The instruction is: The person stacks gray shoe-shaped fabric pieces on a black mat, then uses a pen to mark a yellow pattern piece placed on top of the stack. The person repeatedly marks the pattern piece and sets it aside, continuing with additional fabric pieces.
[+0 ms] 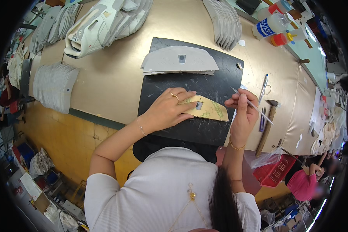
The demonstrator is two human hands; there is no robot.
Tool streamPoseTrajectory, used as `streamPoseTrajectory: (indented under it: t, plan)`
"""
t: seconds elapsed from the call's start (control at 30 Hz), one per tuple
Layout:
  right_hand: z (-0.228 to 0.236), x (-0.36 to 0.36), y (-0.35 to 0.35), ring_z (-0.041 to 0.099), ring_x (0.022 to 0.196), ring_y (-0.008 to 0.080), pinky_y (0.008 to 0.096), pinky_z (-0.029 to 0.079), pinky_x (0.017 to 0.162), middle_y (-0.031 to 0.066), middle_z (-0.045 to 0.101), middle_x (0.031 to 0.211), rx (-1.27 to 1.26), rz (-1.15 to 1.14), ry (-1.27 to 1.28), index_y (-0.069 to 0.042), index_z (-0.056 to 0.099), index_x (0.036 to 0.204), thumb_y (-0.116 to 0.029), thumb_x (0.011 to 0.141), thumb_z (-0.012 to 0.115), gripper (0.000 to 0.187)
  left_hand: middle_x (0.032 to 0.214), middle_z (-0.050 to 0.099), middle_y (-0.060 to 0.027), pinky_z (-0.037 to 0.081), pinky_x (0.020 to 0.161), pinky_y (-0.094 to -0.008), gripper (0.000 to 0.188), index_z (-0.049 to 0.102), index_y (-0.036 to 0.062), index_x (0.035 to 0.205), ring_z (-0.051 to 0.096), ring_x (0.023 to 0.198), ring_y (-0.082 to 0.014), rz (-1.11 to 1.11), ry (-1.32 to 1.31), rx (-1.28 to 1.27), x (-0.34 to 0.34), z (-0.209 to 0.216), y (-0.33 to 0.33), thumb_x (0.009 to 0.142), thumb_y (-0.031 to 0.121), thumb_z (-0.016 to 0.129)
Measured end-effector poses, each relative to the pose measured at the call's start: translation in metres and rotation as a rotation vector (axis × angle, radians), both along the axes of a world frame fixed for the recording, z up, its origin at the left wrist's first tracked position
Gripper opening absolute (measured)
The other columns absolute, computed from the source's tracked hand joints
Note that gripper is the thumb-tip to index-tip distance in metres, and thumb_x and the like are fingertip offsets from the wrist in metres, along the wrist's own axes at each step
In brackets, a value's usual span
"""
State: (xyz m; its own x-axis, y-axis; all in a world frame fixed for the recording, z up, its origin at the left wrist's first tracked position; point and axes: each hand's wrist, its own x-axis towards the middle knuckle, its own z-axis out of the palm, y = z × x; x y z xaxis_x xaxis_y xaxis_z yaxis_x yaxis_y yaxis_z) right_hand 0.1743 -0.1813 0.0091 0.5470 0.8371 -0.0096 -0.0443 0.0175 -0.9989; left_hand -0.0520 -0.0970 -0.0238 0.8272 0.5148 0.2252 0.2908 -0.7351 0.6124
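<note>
A yellow template point(214, 110) with green markings and a small cut-out lies on the black cutting mat point(154, 100). My left hand point(169, 106) rests over its left end, fingers spread and pressing down; what lies under the template is hidden. To the right, my right hand point(244, 108) is raised beside the template's pointed end, closed around a thin white pen point(261, 113). The pen slants, one tip pointing up and left, apart from the template. Beyond my hands, a stack of grey curved pieces point(179, 58) sits on the mat, its top piece bearing a dark mark.
Right of the mat lie a hammer point(267, 127), a blue pen point(264, 83) and purple-handled snips point(263, 120). Grey stacks point(55, 88) point(224, 23) and shoe uppers point(100, 27) cover parts of the table. Bottles point(272, 26) stand far right. A red basket point(274, 172) and another person point(303, 183) are lower right.
</note>
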Motion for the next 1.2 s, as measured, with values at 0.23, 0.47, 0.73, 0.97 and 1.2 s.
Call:
streamPoseTrajectory:
  t: [0.23,0.47,0.73,0.97,1.2]
  plan:
    - [-0.004,0.001,-0.002,0.068,0.079,0.0137,0.0276,0.056,0.073,0.0093,0.066,0.096,-0.001,0.029,-0.018,0.002,0.062,0.117,-0.02,0.106,0.059,0.025,0.133,0.063,-0.0086,0.046,0.101,-0.041,0.039,0.071,0.0094,0.114,0.055,0.119,-0.0276,-0.011,-0.014,0.017,-0.004,-0.002,0.003,0.08,0.027,0.081]
    - [-0.005,-0.003,-0.006,0.068,0.081,0.0132,0.0257,0.055,0.077,0.0086,0.066,0.096,-0.024,0.068,0.0,0.002,0.063,0.117,-0.02,0.106,0.059,0.025,0.133,0.063,-0.0084,0.046,0.101,-0.041,0.038,0.072,0.0094,0.114,0.056,0.119,-0.0279,-0.004,-0.02,0.023,-0.005,-0.004,0.002,0.08,0.025,0.081]
    - [-0.006,-0.017,0.004,0.068,0.074,0.0178,0.03,0.053,0.069,0.0116,0.068,0.086,-0.205,0.268,-0.383,0.002,0.068,0.102,-0.019,0.102,0.064,0.021,0.134,0.063,-0.009,0.046,0.102,-0.0418,0.037,0.073,0.0091,0.113,0.056,0.119,-0.0285,0.006,0.008,0.048,-0.004,-0.002,-0.001,0.08,0.023,0.081]
    - [-0.006,-0.028,0.019,0.066,0.066,0.0278,0.0337,0.051,0.062,0.0094,0.069,0.084,-0.126,0.355,-0.767,-0.001,0.069,0.087,-0.017,0.095,0.069,0.017,0.134,0.062,-0.0104,0.046,0.1,-0.0426,0.033,0.073,0.0071,0.111,0.056,0.118,-0.0287,0.022,0.052,0.074,0.001,0.003,-0.006,0.081,0.021,0.079]
    - [-0.012,-0.025,0.025,0.067,0.067,0.0278,0.0355,0.052,0.061,0.0067,0.068,0.082,-0.075,0.406,-0.961,-0.005,0.068,0.088,-0.017,0.093,0.069,0.013,0.133,0.063,-0.0104,0.045,0.101,-0.0423,0.033,0.072,0.0071,0.112,0.056,0.118,-0.0285,0.018,0.065,0.086,0.002,0.003,-0.006,0.082,0.02,0.077]
